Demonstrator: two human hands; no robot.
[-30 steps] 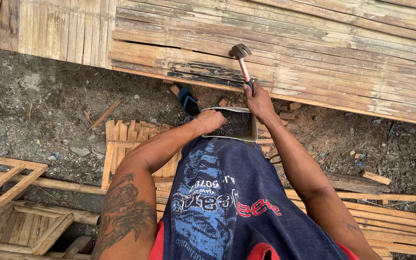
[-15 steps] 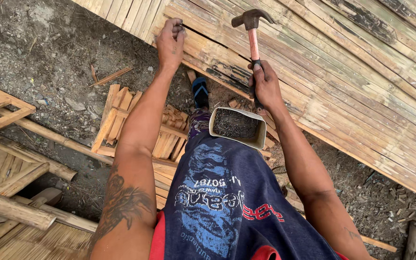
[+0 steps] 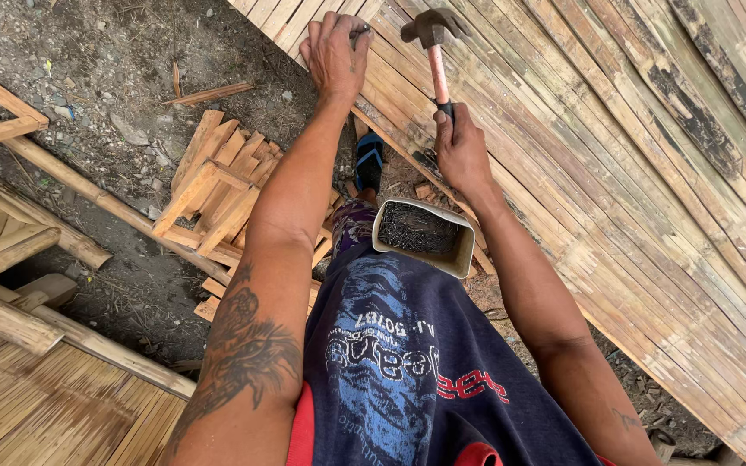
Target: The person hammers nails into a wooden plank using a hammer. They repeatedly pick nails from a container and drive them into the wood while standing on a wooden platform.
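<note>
Fingers of our left hand [image 3: 335, 53] pinch a nail [image 3: 361, 34] against the bamboo panel [image 3: 615, 198]; our right hand [image 3: 462, 154] grips the hammer [image 3: 433, 39], its head raised just beside the nail.

Grey nail box [image 3: 418, 235] at lap

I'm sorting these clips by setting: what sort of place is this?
Probably an outdoor yard where bamboo is worked: a large panel of split bamboo slats lies on bare dirt ground, bamboo poles lie nearby, and the right hand holds a hammer.
</note>
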